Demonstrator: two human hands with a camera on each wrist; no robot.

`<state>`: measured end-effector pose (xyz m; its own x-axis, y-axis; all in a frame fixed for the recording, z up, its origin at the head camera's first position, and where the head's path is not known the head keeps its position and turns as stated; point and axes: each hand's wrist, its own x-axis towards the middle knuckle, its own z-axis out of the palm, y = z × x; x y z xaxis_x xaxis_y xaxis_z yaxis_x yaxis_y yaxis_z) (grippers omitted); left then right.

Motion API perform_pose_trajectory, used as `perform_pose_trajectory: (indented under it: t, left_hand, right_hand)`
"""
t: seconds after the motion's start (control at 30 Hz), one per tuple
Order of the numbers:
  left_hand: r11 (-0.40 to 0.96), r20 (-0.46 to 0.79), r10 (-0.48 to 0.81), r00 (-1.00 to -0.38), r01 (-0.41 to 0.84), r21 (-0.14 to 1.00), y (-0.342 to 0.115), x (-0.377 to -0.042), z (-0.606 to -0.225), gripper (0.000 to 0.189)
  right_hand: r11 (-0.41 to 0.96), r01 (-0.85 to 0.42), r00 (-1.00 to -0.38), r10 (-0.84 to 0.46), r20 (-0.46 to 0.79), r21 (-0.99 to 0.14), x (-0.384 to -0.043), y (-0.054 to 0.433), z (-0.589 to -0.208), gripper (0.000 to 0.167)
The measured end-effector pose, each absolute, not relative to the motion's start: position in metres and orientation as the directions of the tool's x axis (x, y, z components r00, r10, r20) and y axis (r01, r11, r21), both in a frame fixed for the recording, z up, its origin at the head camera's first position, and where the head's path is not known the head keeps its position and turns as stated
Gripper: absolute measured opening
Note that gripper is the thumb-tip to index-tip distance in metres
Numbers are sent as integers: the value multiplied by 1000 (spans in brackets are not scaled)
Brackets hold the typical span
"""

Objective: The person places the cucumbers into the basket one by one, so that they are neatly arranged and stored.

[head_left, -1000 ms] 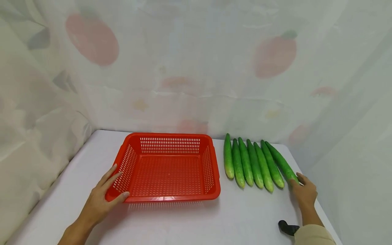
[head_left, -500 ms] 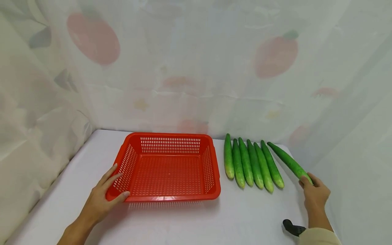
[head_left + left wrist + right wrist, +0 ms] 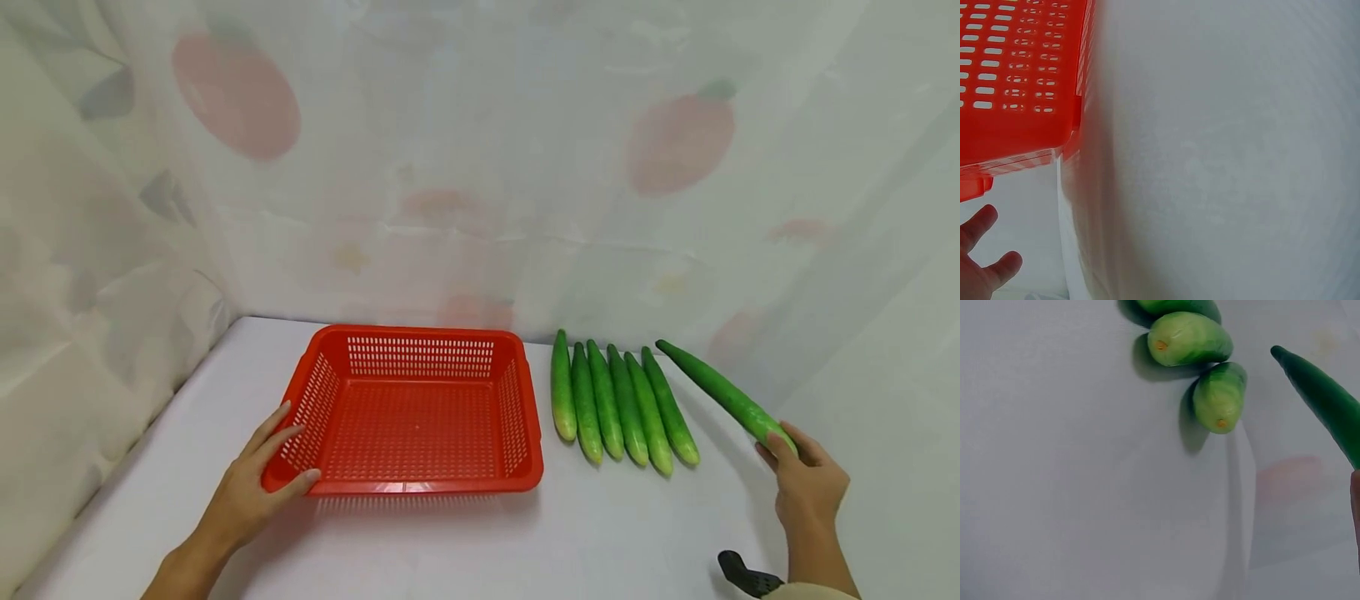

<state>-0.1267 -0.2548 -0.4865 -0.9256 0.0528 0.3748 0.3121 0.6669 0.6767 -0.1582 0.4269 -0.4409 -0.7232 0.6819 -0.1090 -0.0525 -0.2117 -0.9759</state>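
A green cucumber (image 3: 723, 392) slants up above the right side of the table, its dark tip pointing back and left. My right hand (image 3: 810, 479) grips its lighter near end between thumb and fingers. In the right wrist view the held cucumber (image 3: 1322, 394) shows at the right edge, with only a sliver of a finger. At the left front corner of a red plastic basket (image 3: 405, 487), my left hand (image 3: 243, 492) lies with fingers spread and fairly straight. The left wrist view shows part of that hand (image 3: 982, 262) close below the basket's side (image 3: 1016, 131).
Several cucumbers (image 3: 617, 404) lie in a row between the basket and my right hand. White cloth covers the table (image 3: 465, 550). Patterned curtains (image 3: 487, 167) stand behind and at both sides. A black object (image 3: 742, 573) shows beside my right wrist.
My right hand has lifted the rightmost cucumber off the table and carried it to the right, away from the row. The left hand and basket have stayed in place.
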Motion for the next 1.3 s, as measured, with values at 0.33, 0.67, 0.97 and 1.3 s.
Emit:
perform_pose_trajectory:
  t: [0.33,0.67,0.97,1.3]
  left_hand:
    - [667,363,59,-930,307,679,-256,-127,-488,64]
    - [674,348,58,-936,293,678,-255,-127,-487,65]
    - [673,352,69,-934,303,674,-256,-126,-486,68]
    - [676,346,71,-935,300,673,-257,-128,-485,69]
  right_hand:
    - [-231,-211,-848,526,61,-950,-149,423,-420,34]
    - [-345,-407,-893,344,289,-846,-150,408,-404,30]
    - [-374,-423,-906,192,378,-825,-153,392,-394,31]
    - [-368,-421,-891,-3,454,-829,-163,377,-388,32]
